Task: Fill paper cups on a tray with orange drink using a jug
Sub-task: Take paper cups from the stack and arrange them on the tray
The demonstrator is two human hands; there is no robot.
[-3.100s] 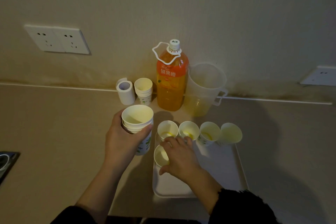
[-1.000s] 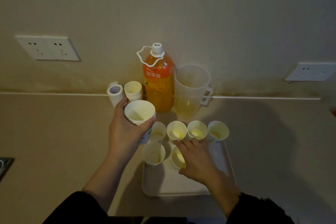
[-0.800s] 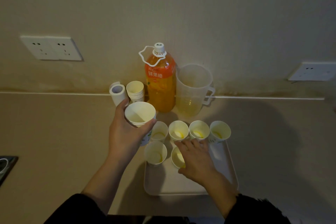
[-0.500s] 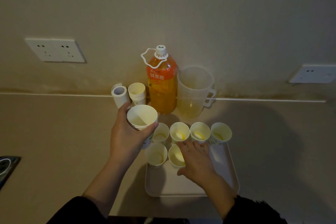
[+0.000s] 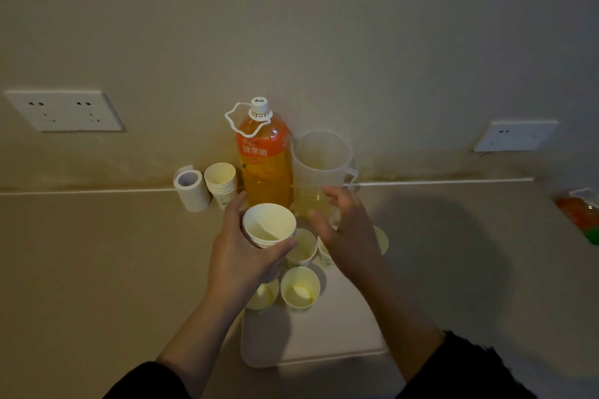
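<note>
Right hand (image 5: 348, 236) off the tray (image 5: 317, 340), up by the jug (image 5: 321, 165).
On the worktop (image 5: 97, 269), the tray carries paper cups; the jug stands at its 12 o'clock, the orange drink bottle (image 5: 265, 168) at 11. The right hand has left the front-row cup (image 5: 299, 290) and hovers before the jug with fingers spread wide. The left hand (image 5: 241, 257) grips a stack of cups (image 5: 269, 227).

Left hand (image 5: 241, 256) sits at the end of a bare forearm running up from about 7 o'clock, thumb and fingers wrapped round a stack of cups (image 5: 269, 225). Right hand (image 5: 348, 236) angles in from 5 o'clock, fingers loose and spread, thumb out toward 10 o'clock, holding nothing. Dark sleeves stop well short of both wrists.
</note>
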